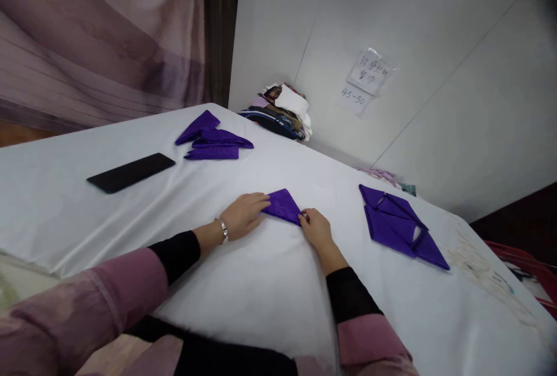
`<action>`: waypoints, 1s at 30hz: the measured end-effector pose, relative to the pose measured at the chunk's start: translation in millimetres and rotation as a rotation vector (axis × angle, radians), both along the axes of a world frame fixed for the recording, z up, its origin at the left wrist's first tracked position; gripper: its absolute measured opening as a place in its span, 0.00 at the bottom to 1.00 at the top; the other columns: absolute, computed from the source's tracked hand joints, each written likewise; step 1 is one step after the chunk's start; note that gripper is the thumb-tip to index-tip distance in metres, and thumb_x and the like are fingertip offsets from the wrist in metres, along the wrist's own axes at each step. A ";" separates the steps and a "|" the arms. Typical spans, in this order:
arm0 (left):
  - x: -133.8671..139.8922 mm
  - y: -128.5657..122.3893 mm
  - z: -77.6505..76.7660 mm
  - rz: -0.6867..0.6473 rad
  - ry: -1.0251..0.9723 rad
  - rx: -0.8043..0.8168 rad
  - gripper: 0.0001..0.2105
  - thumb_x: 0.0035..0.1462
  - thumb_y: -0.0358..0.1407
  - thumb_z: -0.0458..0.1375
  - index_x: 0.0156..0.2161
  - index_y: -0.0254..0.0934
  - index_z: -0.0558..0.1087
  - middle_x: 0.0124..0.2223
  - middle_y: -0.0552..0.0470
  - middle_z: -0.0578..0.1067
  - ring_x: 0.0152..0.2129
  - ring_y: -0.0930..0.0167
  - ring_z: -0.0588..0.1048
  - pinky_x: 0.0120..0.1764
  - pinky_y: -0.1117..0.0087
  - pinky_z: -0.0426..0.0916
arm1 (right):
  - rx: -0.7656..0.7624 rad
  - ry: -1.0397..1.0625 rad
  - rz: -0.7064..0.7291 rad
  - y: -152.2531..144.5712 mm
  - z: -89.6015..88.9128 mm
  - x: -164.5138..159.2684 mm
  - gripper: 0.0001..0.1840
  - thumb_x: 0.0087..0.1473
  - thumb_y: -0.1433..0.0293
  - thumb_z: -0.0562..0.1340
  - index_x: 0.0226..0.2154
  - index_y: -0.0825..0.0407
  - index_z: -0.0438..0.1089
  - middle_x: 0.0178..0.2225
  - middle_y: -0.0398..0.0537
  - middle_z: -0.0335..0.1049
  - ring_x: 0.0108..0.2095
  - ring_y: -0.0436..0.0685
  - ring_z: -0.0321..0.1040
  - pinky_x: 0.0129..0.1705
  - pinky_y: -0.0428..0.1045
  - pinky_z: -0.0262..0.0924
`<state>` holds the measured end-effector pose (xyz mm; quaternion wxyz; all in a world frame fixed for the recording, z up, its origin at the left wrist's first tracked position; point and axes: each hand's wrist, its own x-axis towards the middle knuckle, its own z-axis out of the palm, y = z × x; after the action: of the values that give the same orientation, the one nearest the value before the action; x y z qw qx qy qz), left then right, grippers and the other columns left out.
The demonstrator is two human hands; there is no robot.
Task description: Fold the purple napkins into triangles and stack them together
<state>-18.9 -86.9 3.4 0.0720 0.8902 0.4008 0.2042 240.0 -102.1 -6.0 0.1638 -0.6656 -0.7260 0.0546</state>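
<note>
A purple cloth napkin (282,206), folded into a triangle, lies on the white-covered table in front of me. My left hand (246,215) rests over its left corner, fingers stretched out on the cloth. At the right corner, my right hand (315,226) pinches the napkin between thumb and fingers. The cloth's point faces away from me. Parts of both lower corners are hidden by my fingers.
Folded purple napkins (215,139) lie at the back left, beside a flat black rectangular object (131,173). More folded purple napkins (394,222) are on the right. A clothes pile (282,109) stands by the wall, below paper signs (369,71). White cloth covers the table (243,306).
</note>
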 end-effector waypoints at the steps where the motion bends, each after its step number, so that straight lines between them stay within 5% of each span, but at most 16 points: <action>1: 5.8 -0.8 -2.1 -0.076 0.043 -0.007 0.22 0.57 0.39 0.49 0.57 0.39 0.61 0.62 0.47 0.61 0.59 0.64 0.56 0.59 0.57 0.48 | 0.002 0.002 -0.001 0.0 0.0 -0.2 0.12 0.57 0.63 0.54 0.39 0.49 0.70 0.35 0.45 0.70 0.35 0.53 0.65 0.35 0.47 0.54; 5: 14.8 3.7 -12.5 -0.146 0.189 -0.129 0.32 0.56 0.54 0.46 0.62 0.39 0.52 0.65 0.45 0.52 0.62 0.63 0.47 0.61 0.56 0.39 | 0.018 0.020 -0.006 -0.4 -1.2 -0.3 0.11 0.57 0.63 0.54 0.38 0.48 0.70 0.35 0.44 0.70 0.35 0.52 0.65 0.35 0.46 0.54; 13: -10.4 11.2 -25.1 -0.042 0.210 -0.161 0.34 0.56 0.56 0.41 0.63 0.41 0.48 0.66 0.48 0.49 0.63 0.63 0.45 0.61 0.55 0.36 | 0.038 0.027 0.002 -0.6 -4.0 0.1 0.12 0.57 0.62 0.54 0.39 0.48 0.70 0.34 0.44 0.70 0.35 0.52 0.65 0.36 0.46 0.54; 19: -23.0 9.0 -10.0 0.138 0.187 -0.172 0.32 0.56 0.56 0.42 0.61 0.40 0.55 0.65 0.46 0.54 0.62 0.61 0.47 0.60 0.52 0.39 | 0.037 0.007 0.003 -0.7 -2.5 -0.8 0.12 0.57 0.62 0.54 0.39 0.48 0.70 0.34 0.45 0.70 0.35 0.52 0.65 0.35 0.46 0.54; 24: 17.1 18.0 7.7 0.102 0.110 -0.080 0.30 0.58 0.54 0.42 0.60 0.39 0.57 0.64 0.44 0.54 0.62 0.61 0.48 0.60 0.53 0.40 | 0.019 -0.008 -0.013 -0.2 -0.2 -1.6 0.12 0.57 0.62 0.55 0.39 0.48 0.70 0.35 0.45 0.70 0.35 0.52 0.65 0.35 0.46 0.54; 30: 59.6 38.6 -4.0 0.005 0.175 -0.110 0.26 0.59 0.47 0.44 0.60 0.40 0.58 0.65 0.45 0.53 0.62 0.62 0.48 0.60 0.51 0.39 | 0.027 0.020 -0.012 -0.3 -1.5 -1.1 0.12 0.57 0.62 0.55 0.39 0.48 0.69 0.34 0.44 0.70 0.35 0.52 0.65 0.36 0.46 0.55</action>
<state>40.6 -48.3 -0.6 0.0847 0.8983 0.4185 0.1034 238.8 -102.4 -7.5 0.1802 -0.6670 -0.7212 0.0504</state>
